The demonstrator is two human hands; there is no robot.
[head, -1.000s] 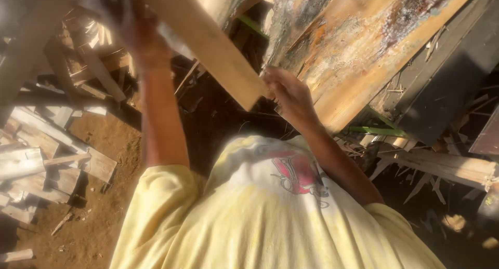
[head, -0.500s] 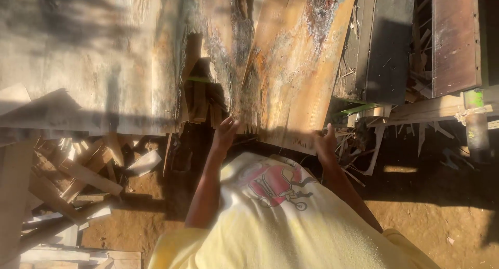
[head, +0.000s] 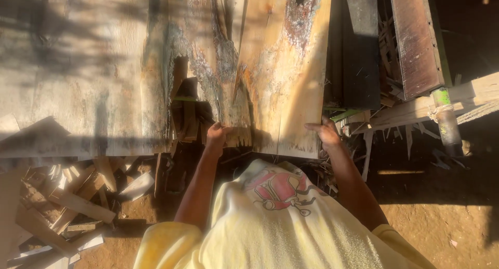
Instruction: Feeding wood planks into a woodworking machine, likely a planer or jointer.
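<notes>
A wide rough wooden plank (head: 283, 77) with dark stains and a knot near its top lies lengthwise in front of me on a stack of boards. My left hand (head: 217, 135) grips its near end at the left corner, fingers curled over the ragged edge. On the plank's near right corner my right hand (head: 324, 133) holds the edge, thumb on top. My yellow shirt fills the lower middle of the view.
A broad pale board (head: 78, 71) lies to the left of the plank. Dark boards (head: 358, 51) and a reddish plank (head: 416, 40) lie to the right. Wood offcuts (head: 67, 201) pile at lower left. A green-tipped pole (head: 444, 118) stands right, over bare dirt (head: 442, 217).
A narrow board held up in my left hand a second ago is gone from view. Both hands have come down onto the near end of the wide plank.
</notes>
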